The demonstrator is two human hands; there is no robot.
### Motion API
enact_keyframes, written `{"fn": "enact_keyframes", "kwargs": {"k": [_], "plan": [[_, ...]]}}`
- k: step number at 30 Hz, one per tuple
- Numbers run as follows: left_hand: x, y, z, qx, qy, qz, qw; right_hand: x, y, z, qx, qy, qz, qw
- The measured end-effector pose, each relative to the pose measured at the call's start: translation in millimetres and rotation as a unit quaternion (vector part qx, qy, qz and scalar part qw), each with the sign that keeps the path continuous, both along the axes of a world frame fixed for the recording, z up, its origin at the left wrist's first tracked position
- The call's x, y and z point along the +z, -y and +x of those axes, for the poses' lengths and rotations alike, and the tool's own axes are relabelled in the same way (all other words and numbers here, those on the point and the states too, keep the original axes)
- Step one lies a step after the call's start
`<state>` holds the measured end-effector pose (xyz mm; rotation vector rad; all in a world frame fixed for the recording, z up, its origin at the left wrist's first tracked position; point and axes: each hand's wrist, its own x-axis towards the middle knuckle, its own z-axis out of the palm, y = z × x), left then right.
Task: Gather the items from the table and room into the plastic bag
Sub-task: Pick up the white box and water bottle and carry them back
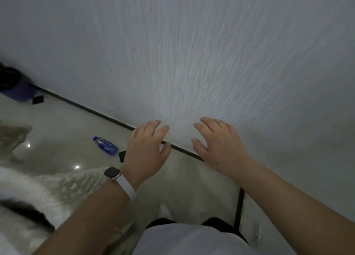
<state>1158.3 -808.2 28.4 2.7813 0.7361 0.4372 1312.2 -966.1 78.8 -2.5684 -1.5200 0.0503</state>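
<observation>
Both my hands, left (147,149) and right (217,143), spread, holding nothing. Searching step. Next: reach left for bottle (105,146) on floor (67,124).

Purple bin (14,90) at left edge of frame, cut off, top dark and unreadable. Blue bottle (105,146) on floor, left of centre: label too small to read. Small black object (122,156) just beside bottle, partly hidden behind left hand (147,149). White and black mass (28,202) at lower left blurred, cannot tell what it is. Grey blurred shape (13,137) at left edge, unidentifiable. Both forearms cut off by bottom edge.
</observation>
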Motion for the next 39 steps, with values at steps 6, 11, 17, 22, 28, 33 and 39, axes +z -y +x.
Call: {"fn": "enact_keyframes", "kwargs": {"k": [6, 11, 17, 22, 28, 33, 39], "plan": [[-17.5, -55.5, 22.1, 0.047, -0.014, -0.016, 0.999, -22.9, -80.9, 41.8, 0.061, -0.028, 0.011, 0.998], [-26.1, -105.8, 36.1, 0.117, -0.067, -0.014, 0.991, -51.0, -160.3, 81.5, 0.138, -0.053, 0.039, 0.988], [-11.4, -170.9, 41.0, 0.243, -0.131, -0.015, 0.961, -62.5, -259.9, 121.5, 0.232, -0.076, 0.026, 0.969], [-13.5, -205.8, 23.2, 0.341, -0.13, -0.016, 0.931, -74.3, -330.0, 124.5, 0.307, -0.094, 0.005, 0.947], [-50.2, -247.6, -15.7, 0.438, -0.13, -0.055, 0.888, -101.4, -397.1, 96.5, 0.352, -0.098, -0.043, 0.93], [-111.1, -296.7, -52.6, 0.483, -0.144, -0.105, 0.857, -127.9, -457.8, 60.9, 0.384, -0.076, -0.097, 0.915], [-180.1, -343.0, -100.9, 0.524, -0.163, -0.188, 0.814, -157.7, -533.6, 12.6, 0.405, -0.06, -0.118, 0.905]]}}
